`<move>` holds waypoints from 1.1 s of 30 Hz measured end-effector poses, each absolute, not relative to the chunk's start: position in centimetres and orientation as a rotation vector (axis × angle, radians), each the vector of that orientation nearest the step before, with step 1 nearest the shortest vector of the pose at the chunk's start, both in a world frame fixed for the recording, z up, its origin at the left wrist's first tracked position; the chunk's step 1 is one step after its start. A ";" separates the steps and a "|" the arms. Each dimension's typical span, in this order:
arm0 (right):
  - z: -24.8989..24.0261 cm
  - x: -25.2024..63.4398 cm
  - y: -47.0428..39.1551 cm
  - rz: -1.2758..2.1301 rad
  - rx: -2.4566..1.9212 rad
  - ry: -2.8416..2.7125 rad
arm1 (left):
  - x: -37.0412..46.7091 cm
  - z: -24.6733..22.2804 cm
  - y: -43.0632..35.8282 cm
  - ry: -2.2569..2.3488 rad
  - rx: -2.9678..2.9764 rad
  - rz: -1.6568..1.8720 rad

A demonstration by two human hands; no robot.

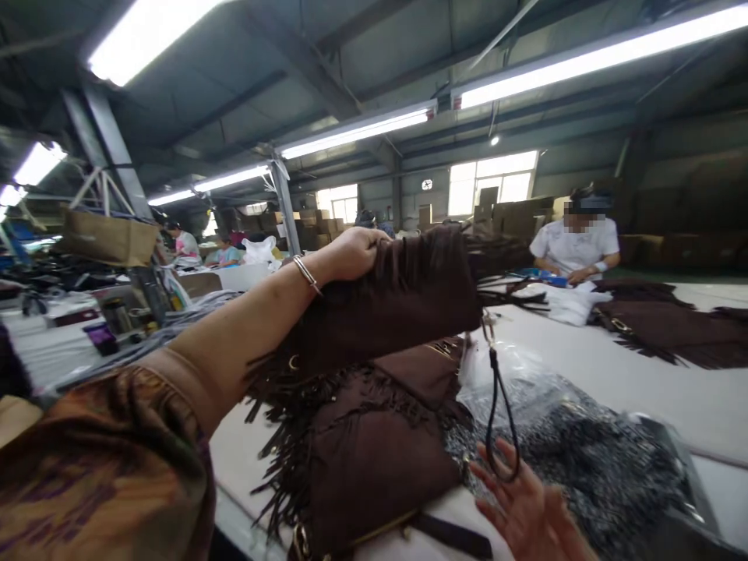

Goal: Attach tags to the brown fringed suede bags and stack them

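Observation:
My left hand (358, 253) grips the upper edge of a dark brown fringed bag (403, 300) and holds it up over the table. A black wrist strap loop (492, 413) hangs from a metal clasp at the bag's right end. Near the bottom of that loop is my right hand (514, 499), palm up with its fingers spread. Beneath the raised bag lies another brown fringed bag (379, 460) with a zip along its lower edge. More brown leather (418, 370) sits just behind it.
Black-and-white speckled pieces in clear plastic (584, 452) lie at the right. Further back, several brown fringed bags (689, 331) rest on the white table (613, 389). Across it, a person in a white shirt (576, 245) handles something blue. A metal post (117, 156) stands at left.

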State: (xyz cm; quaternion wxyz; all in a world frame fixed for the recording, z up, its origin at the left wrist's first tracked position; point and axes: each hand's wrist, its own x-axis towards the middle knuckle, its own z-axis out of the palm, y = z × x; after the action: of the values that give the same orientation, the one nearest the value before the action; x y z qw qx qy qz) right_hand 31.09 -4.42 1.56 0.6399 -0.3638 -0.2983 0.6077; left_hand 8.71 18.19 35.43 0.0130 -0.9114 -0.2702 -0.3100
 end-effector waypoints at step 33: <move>0.9 26.7 -3.4 1.473 -1.090 -0.979 | 9.2 26.8 14.8 -0.974 -3.786 -0.470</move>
State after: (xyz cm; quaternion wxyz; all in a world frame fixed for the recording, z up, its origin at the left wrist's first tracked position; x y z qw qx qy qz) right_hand 26.69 -3.40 0.86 0.5073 -0.4519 -0.4062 0.6111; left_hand 9.18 14.84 26.77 -0.3875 -0.8864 -0.2280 -0.1100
